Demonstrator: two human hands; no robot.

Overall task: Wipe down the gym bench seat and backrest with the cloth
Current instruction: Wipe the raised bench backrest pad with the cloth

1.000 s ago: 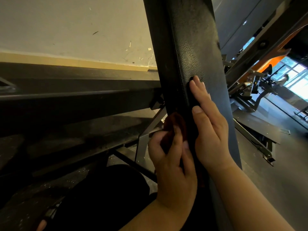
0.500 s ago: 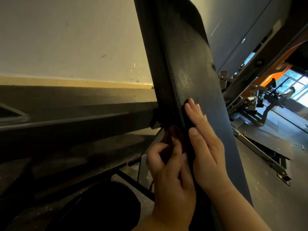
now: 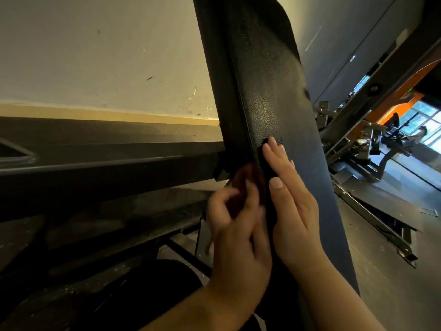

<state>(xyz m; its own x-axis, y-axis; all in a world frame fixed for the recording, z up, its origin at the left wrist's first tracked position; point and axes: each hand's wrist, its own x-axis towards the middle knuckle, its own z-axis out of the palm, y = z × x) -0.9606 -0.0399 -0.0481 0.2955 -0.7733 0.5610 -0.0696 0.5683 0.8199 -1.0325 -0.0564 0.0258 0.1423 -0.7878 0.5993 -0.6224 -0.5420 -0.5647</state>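
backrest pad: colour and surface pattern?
Black, with a pebbled leather-grain texture. The backrest pad shows best in the head view, where light catches it above the fingertips.

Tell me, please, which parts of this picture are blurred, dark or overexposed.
Head view: the left hand gripping the cloth is motion-blurred, the right hand sharp; the backrest shows sheen; lower left is deep shadow; the far-right windows blown out.

Forearms are angling up from the bottom edge — the left hand (image 3: 238, 232), blurred, is gripping a dark red cloth (image 3: 248, 174) at lower centre; the right hand (image 3: 294, 211) is lying flat, fingers straight.
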